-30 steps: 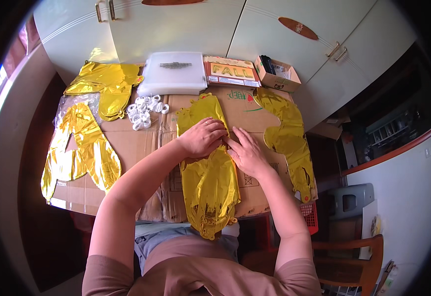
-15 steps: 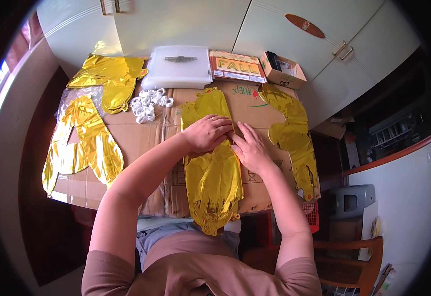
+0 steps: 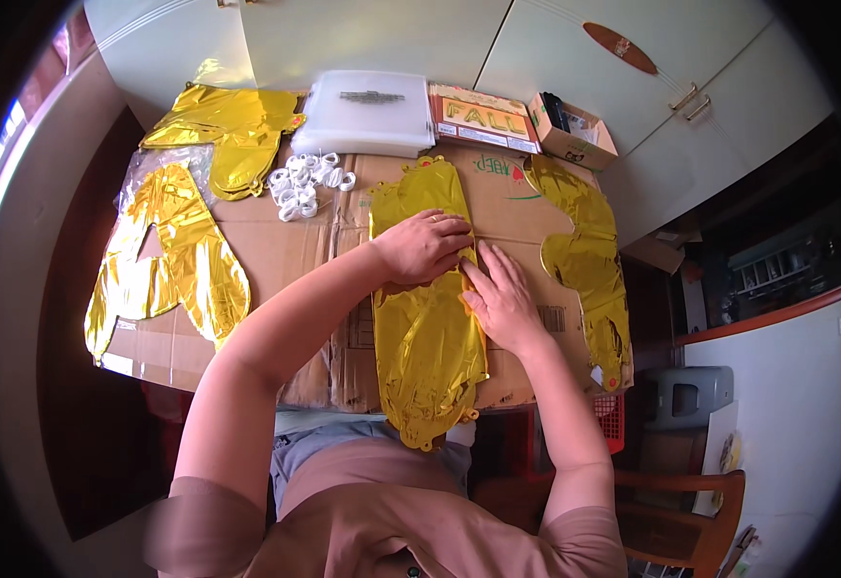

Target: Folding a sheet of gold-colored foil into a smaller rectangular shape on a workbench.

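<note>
A flat gold foil balloon (image 3: 428,337) lies lengthwise in front of me on a cardboard sheet (image 3: 319,265), its lower end hanging over the near edge. My left hand (image 3: 425,248) rests across its upper middle, fingers bent and close together over the right-hand edge, thumb mostly hidden; it grips the foil there. My right hand (image 3: 504,301) lies along the same edge, fingers stretched out and partly spread, its thumb side touching the foil. The balloon's part beneath my left hand is covered.
Other gold foil balloons lie at the left (image 3: 213,279), far left (image 3: 247,125) and right (image 3: 589,255). White ribbon coils (image 3: 300,188), a translucent plastic case (image 3: 363,120), a flat printed box (image 3: 483,120) and a small open carton (image 3: 575,135) stand at the back. A wooden chair (image 3: 729,511) is at lower right.
The view has shifted slightly, so the table things appear a little higher and farther right. My right hand now sits slightly lower along the balloon's edge, a bit apart from my left fingers.
</note>
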Motion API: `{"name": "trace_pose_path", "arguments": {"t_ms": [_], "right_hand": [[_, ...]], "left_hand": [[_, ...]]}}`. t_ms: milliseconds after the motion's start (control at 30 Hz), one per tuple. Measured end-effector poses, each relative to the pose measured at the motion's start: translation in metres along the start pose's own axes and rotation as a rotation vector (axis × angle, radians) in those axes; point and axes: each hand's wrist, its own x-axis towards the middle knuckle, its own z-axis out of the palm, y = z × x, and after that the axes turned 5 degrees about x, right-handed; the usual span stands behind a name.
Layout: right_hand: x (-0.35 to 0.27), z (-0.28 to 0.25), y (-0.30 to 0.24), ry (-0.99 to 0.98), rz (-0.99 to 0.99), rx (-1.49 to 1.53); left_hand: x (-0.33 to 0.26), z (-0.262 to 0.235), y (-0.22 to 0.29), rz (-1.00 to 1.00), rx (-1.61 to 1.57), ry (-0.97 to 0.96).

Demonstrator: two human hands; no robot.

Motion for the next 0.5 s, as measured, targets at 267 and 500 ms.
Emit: {"name": "trace_pose_path", "arguments": {"t_ms": [267, 500], "right_hand": [[0.0014, -0.0014, -0.0119, -0.033, 0.039, -0.014], [0.0019, -0.0024, -0.0102, -0.05, 0.04, 0.0]], "left_hand": [[0.001, -0.0003, 0.0008, -0.004, -0.016, -0.002], [-0.001, 0.0019, -0.0013, -0.001, -0.002, -0.001]]}}
